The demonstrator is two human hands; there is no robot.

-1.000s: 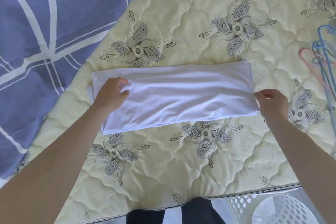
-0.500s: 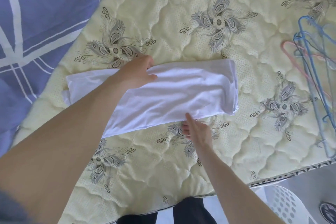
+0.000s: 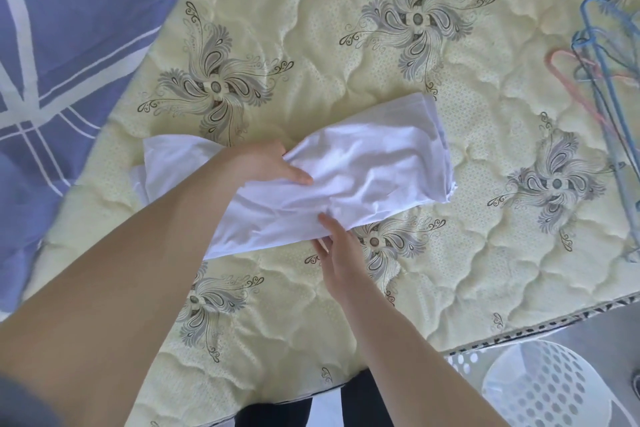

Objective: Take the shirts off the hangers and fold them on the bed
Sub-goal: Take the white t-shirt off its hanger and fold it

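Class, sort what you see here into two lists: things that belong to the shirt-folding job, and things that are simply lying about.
Part of the job:
white shirt, being folded
left hand and right hand, both on the shirt
mattress, the folding surface
empty hangers

Just lying about:
blue checked bedsheet
white perforated laundry basket

The shirt (image 3: pixel 363 170) is plain white, lying on a pale yellow quilted mattress (image 3: pixel 346 52) printed with grey and black feathery pinwheel swirls. Off to one side the blanket (image 3: pixel 69 45) is periwinkle blue crossed with white stripes, thick and thin. The hangers (image 3: pixel 602 80) are light blue with one pink, and the basket (image 3: pixel 540 388) is white with round holes
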